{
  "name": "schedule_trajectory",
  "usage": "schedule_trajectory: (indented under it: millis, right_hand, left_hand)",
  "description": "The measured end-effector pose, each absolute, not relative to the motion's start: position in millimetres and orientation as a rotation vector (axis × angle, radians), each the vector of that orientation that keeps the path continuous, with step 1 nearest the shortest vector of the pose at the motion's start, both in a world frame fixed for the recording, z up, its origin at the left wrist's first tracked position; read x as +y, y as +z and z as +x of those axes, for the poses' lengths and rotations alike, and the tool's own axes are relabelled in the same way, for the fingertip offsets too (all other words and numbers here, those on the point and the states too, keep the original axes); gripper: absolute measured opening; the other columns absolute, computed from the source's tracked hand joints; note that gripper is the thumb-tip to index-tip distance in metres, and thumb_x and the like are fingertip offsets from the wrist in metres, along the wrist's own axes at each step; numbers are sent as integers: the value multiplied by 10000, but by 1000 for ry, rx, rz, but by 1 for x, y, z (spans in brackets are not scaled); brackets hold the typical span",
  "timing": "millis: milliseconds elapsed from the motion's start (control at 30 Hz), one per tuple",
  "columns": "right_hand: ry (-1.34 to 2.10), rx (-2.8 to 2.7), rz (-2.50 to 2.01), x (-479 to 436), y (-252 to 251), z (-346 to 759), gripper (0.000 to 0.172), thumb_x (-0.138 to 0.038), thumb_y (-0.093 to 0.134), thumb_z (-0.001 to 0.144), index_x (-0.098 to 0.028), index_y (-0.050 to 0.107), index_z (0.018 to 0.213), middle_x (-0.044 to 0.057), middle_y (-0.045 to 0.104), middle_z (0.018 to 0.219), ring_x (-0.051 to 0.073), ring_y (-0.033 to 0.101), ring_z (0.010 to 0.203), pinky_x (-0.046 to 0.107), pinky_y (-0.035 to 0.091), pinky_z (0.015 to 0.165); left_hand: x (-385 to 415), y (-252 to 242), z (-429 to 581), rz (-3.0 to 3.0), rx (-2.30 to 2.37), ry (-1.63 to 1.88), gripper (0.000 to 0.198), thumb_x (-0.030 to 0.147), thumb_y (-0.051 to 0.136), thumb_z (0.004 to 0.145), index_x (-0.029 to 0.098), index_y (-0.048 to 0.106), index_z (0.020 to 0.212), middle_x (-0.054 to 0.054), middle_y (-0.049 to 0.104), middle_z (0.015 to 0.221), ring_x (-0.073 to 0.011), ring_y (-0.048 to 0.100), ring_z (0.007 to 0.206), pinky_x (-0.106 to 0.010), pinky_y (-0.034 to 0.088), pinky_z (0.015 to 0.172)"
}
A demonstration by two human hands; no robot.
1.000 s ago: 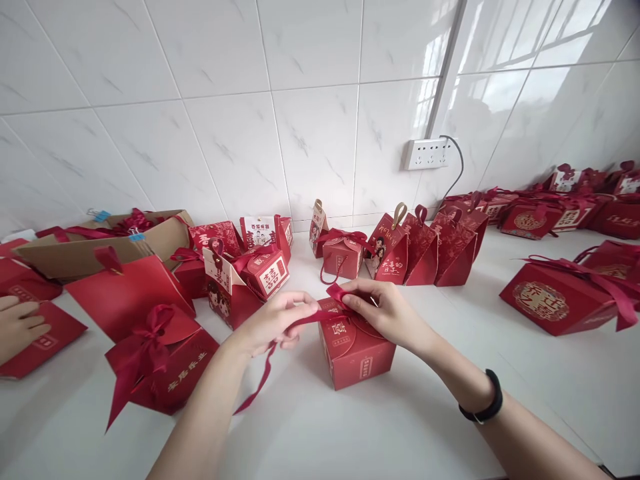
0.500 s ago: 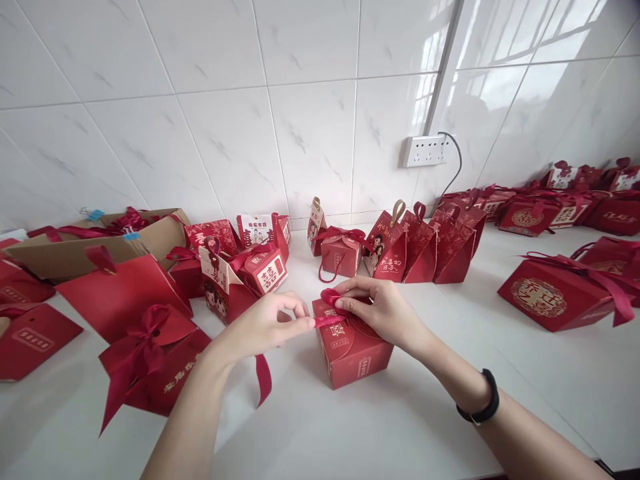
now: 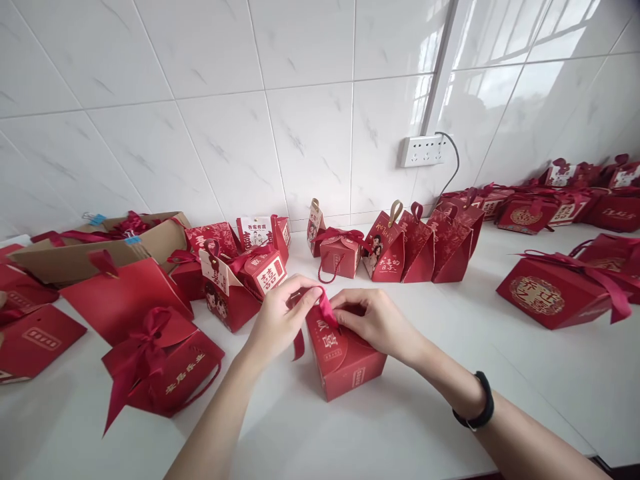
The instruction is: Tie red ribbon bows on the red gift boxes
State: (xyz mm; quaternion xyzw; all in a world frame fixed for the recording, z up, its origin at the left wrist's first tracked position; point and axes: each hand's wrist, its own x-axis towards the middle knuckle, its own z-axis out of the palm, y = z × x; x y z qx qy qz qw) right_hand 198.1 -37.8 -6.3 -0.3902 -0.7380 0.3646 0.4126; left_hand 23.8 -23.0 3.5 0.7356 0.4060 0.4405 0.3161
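A red gift box (image 3: 345,360) with gold characters stands on the white tabletop, between and below my hands. Dark pink ribbon (image 3: 327,308) rises in a short strip over its top. My left hand (image 3: 287,310) pinches the upper end of that ribbon between thumb and fingertips, and a loose tail hangs below the hand. My right hand (image 3: 373,320), with a black band on the wrist, is closed on the ribbon at the top of the box. Its curled fingers partly hide the ribbon there.
Left of my arms sits a red box with a bow (image 3: 160,363), with an open cardboard box (image 3: 60,260) of ribbon behind it. Several red boxes (image 3: 453,247) stand along the tiled wall. A wide bowed box (image 3: 550,293) lies right, below a power strip (image 3: 425,152).
My left hand has moved up and slightly right, lifting the ribbon from a level position to a steep one. The box has turned slightly. Fingertips now show at the far left edge.
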Motion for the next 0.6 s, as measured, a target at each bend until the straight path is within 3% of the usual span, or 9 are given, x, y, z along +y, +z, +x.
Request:
schedule_trajectory:
  millis: [67, 233, 600]
  right_hand:
    - [960, -1848, -939, -40, -7, 195, 165, -122, 529, 801, -194, 678, 801, -16, 697, 792, 120, 626, 710, 215, 475, 661]
    - [908, -1856, -893, -40, -8, 195, 103, -149, 571, 796, -185, 667, 790, 12, 648, 847, 125, 602, 772, 230, 469, 723]
    - [882, -1721, -1044, -39, 0, 202, 51, -183, 546, 738, -173, 586, 709, 6, 600, 778, 109, 543, 669, 226, 439, 600]
  left_hand:
    - [-21, 1, 24, 1951, 1102, 1196, 223, 389, 540, 836, 193, 642, 806, -15, 640, 803, -139, 584, 763, -228, 462, 706]
    - [-16, -5, 25, 1801, 1137, 1239, 215, 398, 597, 788, 190, 590, 841, -5, 630, 788, -141, 595, 729, -228, 465, 662]
    - [-18, -5, 23, 1992, 1050, 922, 118, 242, 549, 796, 171, 639, 828, -32, 630, 850, -171, 565, 842, -268, 431, 770]
